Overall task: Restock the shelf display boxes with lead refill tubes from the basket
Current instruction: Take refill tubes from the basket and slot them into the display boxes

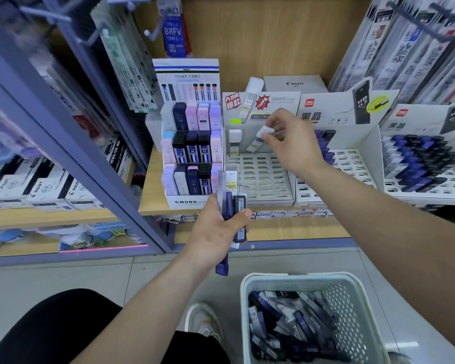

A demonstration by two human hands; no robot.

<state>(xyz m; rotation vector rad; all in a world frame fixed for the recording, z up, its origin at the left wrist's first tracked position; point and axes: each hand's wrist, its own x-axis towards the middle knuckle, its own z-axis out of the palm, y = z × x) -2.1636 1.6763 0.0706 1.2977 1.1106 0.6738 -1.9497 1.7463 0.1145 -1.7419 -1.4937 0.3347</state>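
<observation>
Right hand [294,143] pinches a white-capped clear lead refill tube [258,141], tilted over the white slotted display box [260,179], frame centre. We should straighten it before seating it in a slot. Left hand [216,232] grips a bundle of blue and black tubes [230,203].

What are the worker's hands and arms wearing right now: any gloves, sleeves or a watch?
No gloves, rings or watch show on the left hand or the right hand. The left forearm and right forearm are uncovered all the way to the frame edge, so no sleeve is in view. Lower down, black trousers and a white shoe show.
</observation>
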